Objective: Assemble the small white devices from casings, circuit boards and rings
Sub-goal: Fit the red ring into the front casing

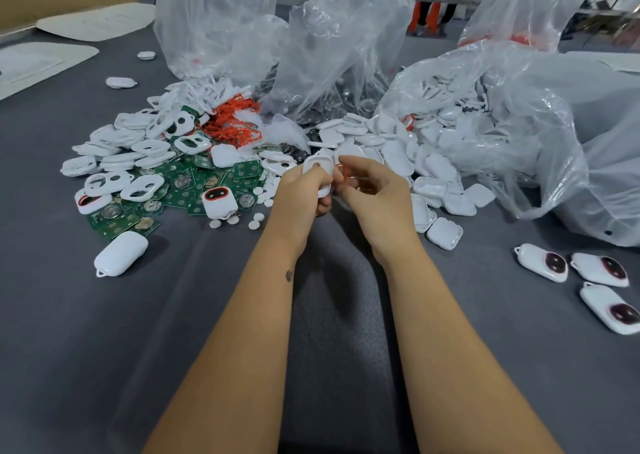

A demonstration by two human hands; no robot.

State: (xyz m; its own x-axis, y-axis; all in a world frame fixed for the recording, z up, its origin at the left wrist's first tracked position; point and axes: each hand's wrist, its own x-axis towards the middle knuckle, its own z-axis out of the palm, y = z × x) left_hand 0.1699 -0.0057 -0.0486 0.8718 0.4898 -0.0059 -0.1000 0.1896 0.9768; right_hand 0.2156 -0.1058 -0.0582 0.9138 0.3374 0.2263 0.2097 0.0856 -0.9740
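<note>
Left hand (pixel 304 190) grips a white casing (pixel 320 173), right hand (pixel 372 190) pinches an orange ring (pixel 343 173) just beside it (tiny, springy), which could slip into the heap beyond the knuckles.

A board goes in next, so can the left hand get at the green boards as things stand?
Probably not at once: the left hand holds a casing. Otherwise the boards lie uncovered just to its left.

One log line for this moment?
step: fitting ring | left hand: holds white casing | right hand: pinches orange ring | finished devices: right side
</note>
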